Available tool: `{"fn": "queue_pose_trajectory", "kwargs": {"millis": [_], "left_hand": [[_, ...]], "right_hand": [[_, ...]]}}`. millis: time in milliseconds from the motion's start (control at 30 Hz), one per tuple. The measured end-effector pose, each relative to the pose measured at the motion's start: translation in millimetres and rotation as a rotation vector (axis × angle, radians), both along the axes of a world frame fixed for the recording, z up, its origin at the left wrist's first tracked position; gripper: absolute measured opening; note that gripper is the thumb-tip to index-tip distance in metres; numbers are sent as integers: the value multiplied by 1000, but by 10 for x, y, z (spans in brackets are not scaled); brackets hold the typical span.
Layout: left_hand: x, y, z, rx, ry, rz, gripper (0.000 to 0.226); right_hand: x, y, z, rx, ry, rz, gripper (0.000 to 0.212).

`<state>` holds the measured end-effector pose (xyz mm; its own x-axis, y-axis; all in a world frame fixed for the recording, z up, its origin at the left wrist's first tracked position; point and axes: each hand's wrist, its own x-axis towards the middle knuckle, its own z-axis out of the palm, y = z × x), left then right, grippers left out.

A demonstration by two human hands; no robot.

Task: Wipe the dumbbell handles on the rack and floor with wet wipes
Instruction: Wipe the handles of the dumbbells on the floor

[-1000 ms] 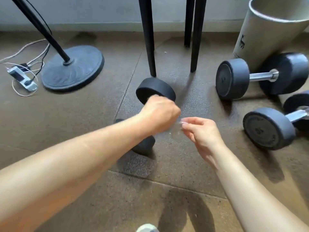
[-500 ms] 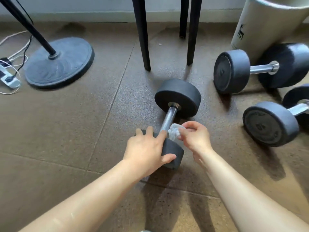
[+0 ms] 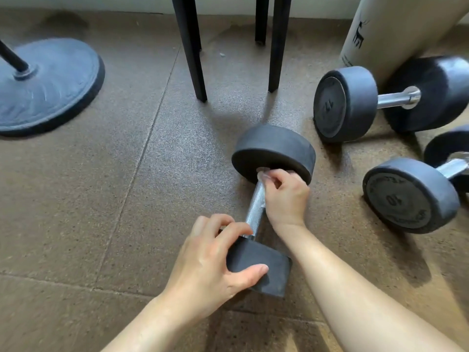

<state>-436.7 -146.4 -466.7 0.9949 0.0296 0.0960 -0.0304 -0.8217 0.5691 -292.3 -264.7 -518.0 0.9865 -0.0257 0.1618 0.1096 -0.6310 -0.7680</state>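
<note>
Wiping: right hand (image 3: pixel 284 196) pinches crumpled white wet wipe (image 3: pixel 262 177) against knurled chrome handle (image 3: pixel 255 212), far end. The left hand (image 3: pixel 215 262) clamps near head of black rubber dumbbell (image 3: pixel 274 148) on brown speckled floor (image 3: pixel 101 199). Best to wrap fully and stroke the whole length.

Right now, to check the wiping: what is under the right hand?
A bit of white wipe shows at the fingertips of the right hand, against the metal handle. The hand covers the rest of the wipe and the handle's far end.
</note>
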Motion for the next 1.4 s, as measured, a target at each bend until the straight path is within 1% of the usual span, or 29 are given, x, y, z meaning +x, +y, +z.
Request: {"fn": "queue_pose_trajectory", "kwargs": {"millis": [33,100,167,233,267,333,400,433,467,533,600,633,700,767,800,867,900,933,967,1033,1067,1100,1167,1233,1267,1300,1333,1400], "left_hand": [[26,3,0,2,10,-7,51],[56,17,4,-8,24,-1,49],[71,24,-2,-22,27,8,45],[73,30,-26,-35,18,18,42],[69,35,-37,-44,15,19,41],[67,52,-51,-66,12,23,41],[74,71,-51,-87,11,25,40],[75,77,-48,-94,10,24,40],[77,82,-48,-97,7,27,40],[74,83,-54,-101,-4,26,40],[65,83,-71,-104,-23,25,41],[62,74,-78,-104,-30,17,42],[56,58,-80,-103,-40,7,43],[55,35,-71,-100,-43,6,43],[51,27,-64,-98,-41,4,44],[38,32,-59,-98,-27,0,44],[38,40,-64,-97,-21,-7,44],[40,51,-70,-92,-17,-15,45],[41,60,-77,-86,-14,-27,46],[42,70,-84,-91,-25,-22,47],[40,76,-78,-98,-33,-6,48],[35,77,-75,-104,-34,8,49],[14,89,-71,-111,-22,51,54],[-9,107,-62,-124,6,112,59],[-23,108,-45,-132,23,151,62],[-37,106,-28,-133,35,193,65],[-56,103,-12,-120,38,233,66],[-97,80,9,-71,41,285,63]], "right_hand": [[-12,-10,-47,-47,-36,4,8],[-169,-86,-71,-83,-39,126,7],[-324,-189,-51,-62,11,298,8],[-274,-199,-21,-47,-28,372,8],[-191,-169,-26,-67,-84,354,7],[14,-67,-49,-174,-195,237,9],[82,-17,-78,-219,-208,139,14],[25,-32,-95,-201,-174,147,15],[-72,-65,-105,-163,-120,201,16],[-274,-178,-71,-79,-13,363,16],[-270,-246,-25,-89,-16,475,15],[-188,-237,-13,-119,-52,456,13],[27,-167,-30,-212,-137,303,12],[41,-116,-28,-252,-138,216,11],[-55,-110,-23,-251,-107,262,11],[-264,-163,20,-217,-25,466,12],[-277,-190,56,-217,-12,541,11],[-208,-190,74,-223,-33,561,11],[-105,-172,72,-230,-66,524,10],[76,-138,34,-232,-138,360,12],[81,-132,7,-210,-129,314,13],[0,-149,-10,-177,-68,324,15],[-199,-224,10,-107,67,495,18],[-242,-292,61,-97,194,646,19],[-178,-290,87,-116,176,666,17],[-76,-265,91,-127,114,639,16],[33,-230,69,-150,25,571,13],[126,-152,45,-167,-43,428,9]]}}
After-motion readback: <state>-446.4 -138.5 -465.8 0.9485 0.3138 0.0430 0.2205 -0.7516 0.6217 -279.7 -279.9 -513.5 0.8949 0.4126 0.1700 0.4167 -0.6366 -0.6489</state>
